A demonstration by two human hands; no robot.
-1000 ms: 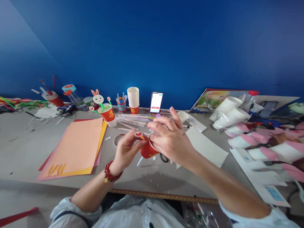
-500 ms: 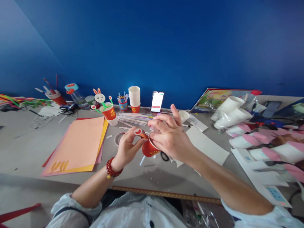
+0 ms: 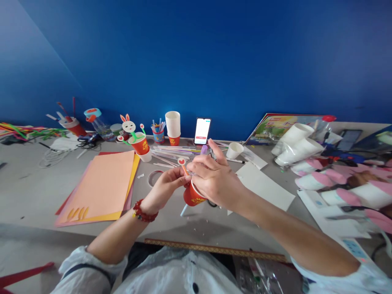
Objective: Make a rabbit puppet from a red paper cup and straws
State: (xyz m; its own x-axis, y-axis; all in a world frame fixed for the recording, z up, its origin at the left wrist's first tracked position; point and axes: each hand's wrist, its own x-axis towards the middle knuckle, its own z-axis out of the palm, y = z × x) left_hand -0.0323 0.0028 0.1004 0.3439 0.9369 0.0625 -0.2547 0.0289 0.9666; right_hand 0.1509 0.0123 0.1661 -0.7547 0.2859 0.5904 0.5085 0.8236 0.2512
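Observation:
A red paper cup [image 3: 193, 196] with yellow lettering is tilted above the table in front of me. My right hand [image 3: 216, 177] grips it from the right, with fingers over its rim and inside and the index finger raised. My left hand [image 3: 168, 183] pinches an orange straw [image 3: 184, 169] at the cup's left rim. A white disc with a red heart [image 3: 181, 162] tops that straw. From beneath the cup a pale blue straw [image 3: 183, 210] sticks out. The cup's inside is mostly hidden by my right hand.
Coloured paper sheets [image 3: 104, 179] lie left, a tape roll [image 3: 153, 178] beside them. Behind are a rabbit-decorated cup [image 3: 140, 145], scattered straws [image 3: 174, 153], stacked white cups [image 3: 173, 123], and a phone [image 3: 202, 130]. White paper [image 3: 266, 185] and paper cups in plastic [image 3: 295, 143] are on the right.
The orange straw with the heart disc has swung more upright, and my left fingers have shifted to its lower part at the rim. The cup has moved slightly down, still in my right hand.

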